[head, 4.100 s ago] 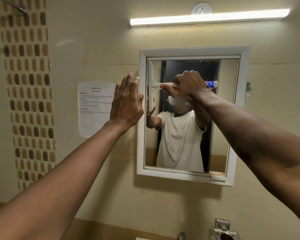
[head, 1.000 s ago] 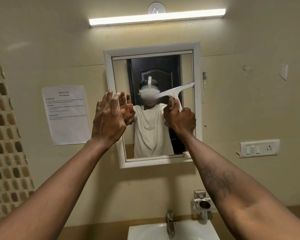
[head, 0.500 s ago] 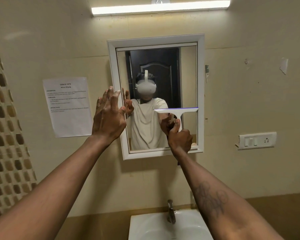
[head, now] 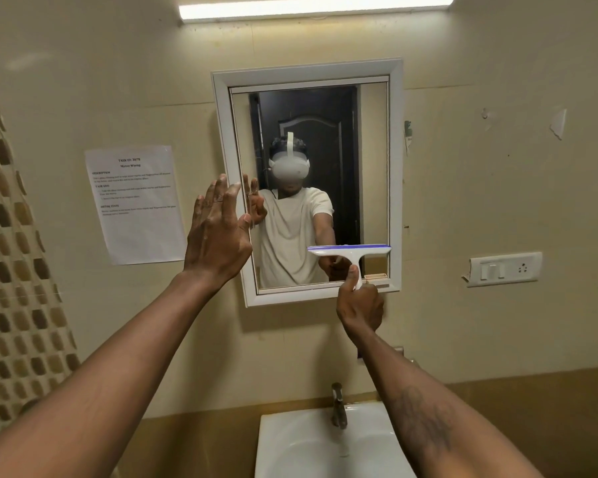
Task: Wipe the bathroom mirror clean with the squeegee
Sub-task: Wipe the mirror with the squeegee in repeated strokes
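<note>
Mid-wipe: right hand grips squeegee, blade low on mirror right side, left hand spread flat at frame; next likely lift, start a fresh stroke.

A white-framed mirror is seen mounted on a cream wall, lit by a tube light above. A white squeegee with a blue blade is held level against the lower right of the glass, its handle gripped in the right hand at the frame's bottom edge. The left hand is raised flat with fingers spread at the mirror's left frame. A printed sheet is stuck to the wall at left, a switch plate is fixed at right, and a white basin with a tap is seen below.
</note>
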Motion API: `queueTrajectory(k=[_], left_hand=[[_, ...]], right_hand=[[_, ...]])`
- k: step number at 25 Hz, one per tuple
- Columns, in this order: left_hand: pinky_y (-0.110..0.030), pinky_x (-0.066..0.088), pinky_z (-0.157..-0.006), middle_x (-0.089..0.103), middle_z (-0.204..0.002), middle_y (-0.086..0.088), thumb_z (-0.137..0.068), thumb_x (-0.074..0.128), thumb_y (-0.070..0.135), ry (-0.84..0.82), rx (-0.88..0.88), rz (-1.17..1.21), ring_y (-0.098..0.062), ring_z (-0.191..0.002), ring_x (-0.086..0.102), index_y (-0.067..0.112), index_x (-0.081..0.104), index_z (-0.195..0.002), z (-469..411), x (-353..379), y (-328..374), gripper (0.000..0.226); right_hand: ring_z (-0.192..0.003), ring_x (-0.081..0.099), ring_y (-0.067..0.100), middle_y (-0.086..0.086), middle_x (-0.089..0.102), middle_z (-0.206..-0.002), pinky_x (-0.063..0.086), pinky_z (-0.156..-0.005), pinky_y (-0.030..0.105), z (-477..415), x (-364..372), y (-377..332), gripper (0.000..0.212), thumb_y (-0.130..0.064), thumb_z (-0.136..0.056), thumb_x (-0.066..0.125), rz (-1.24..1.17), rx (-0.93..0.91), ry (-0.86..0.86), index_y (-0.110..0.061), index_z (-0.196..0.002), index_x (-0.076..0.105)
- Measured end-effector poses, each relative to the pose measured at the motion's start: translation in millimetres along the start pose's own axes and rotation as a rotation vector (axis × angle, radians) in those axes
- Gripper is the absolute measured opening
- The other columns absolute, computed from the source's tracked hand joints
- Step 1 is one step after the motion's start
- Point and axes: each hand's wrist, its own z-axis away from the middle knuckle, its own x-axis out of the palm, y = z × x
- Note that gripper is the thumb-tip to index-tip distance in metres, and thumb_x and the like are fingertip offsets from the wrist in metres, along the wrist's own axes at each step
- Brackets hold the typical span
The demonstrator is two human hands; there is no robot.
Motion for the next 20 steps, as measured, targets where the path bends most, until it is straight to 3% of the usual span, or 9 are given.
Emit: queueTrajectory(k=[2,4,7,10,13,17,20], left_hand=[[-0.052,0.018,-0.129,0.021,-0.170,-0.015,-0.100,0.054,0.016,0.002,-0.001,0.003,-0.030,-0.159,0.017,0.015,0.030,-0.155,0,-2,2,0.060],[-0.052,0.019,-0.128,0.022,-0.169,-0.015,-0.100,0.054,0.015,0.019,-0.003,0.009,-0.031,-0.159,0.018,0.015,0.031,-0.155,-2,-5,3,0.060],[-0.051,0.019,-0.128,0.023,-0.169,-0.015,-0.099,0.053,0.013,0.084,-0.036,0.022,-0.031,-0.158,0.020,0.014,0.030,-0.155,-4,-9,1,0.061],[-0.049,0.018,-0.129,0.023,-0.170,-0.013,-0.099,0.052,0.012,0.136,-0.040,0.021,-0.028,-0.158,0.020,0.014,0.027,-0.158,-3,-11,-4,0.063],[-0.048,0.017,-0.129,0.023,-0.170,-0.012,-0.099,0.052,0.012,0.154,-0.046,0.007,-0.027,-0.159,0.019,0.014,0.027,-0.158,-5,-12,-11,0.064],[-0.048,0.017,-0.129,0.023,-0.170,-0.012,-0.100,0.052,0.012,0.157,-0.049,-0.011,-0.027,-0.159,0.019,0.015,0.028,-0.158,-9,-12,-20,0.063],[-0.049,0.018,-0.129,0.024,-0.170,-0.012,-0.099,0.053,0.012,0.157,-0.052,-0.023,-0.027,-0.159,0.018,0.015,0.028,-0.158,-12,-12,-28,0.064]], right_hand=[[-0.071,0.065,0.032,0.008,0.067,-0.075,0.053,-0.063,0.039,-2,-12,2,0.074,-0.075,-0.097,0.028,0.123,-0.110,0.012,-0.014,-0.074,0.063],[-0.066,0.065,0.036,0.009,0.066,-0.066,0.045,-0.058,0.035,-8,-23,-6,0.074,-0.077,-0.095,0.032,0.293,-0.432,0.050,-0.016,-0.067,0.063],[-0.043,0.053,0.021,-0.001,0.053,-0.047,0.045,-0.047,0.031,-22,-35,-35,0.075,-0.078,-0.095,0.040,0.431,-0.932,0.017,-0.016,-0.055,0.060],[-0.040,0.039,0.009,-0.009,0.041,-0.044,0.040,-0.047,0.026,-38,-37,-81,0.075,-0.078,-0.094,0.044,0.486,-1.226,-0.022,-0.020,-0.049,0.052],[-0.050,0.041,0.010,-0.006,0.043,-0.052,0.033,-0.055,0.025,-43,-27,-119,0.076,-0.080,-0.094,0.040,0.515,-1.343,0.029,-0.018,-0.055,0.063],[-0.070,0.057,0.018,0.000,0.057,-0.068,0.048,-0.065,0.035,-43,-9,-147,0.091,-0.087,-0.091,0.018,0.627,-1.344,-0.048,-0.019,-0.078,0.077],[-0.074,0.057,0.019,0.003,0.059,-0.072,0.037,-0.068,0.031,-45,4,-159,0.091,-0.085,-0.093,0.018,0.643,-1.398,-0.002,-0.018,-0.080,0.077]])
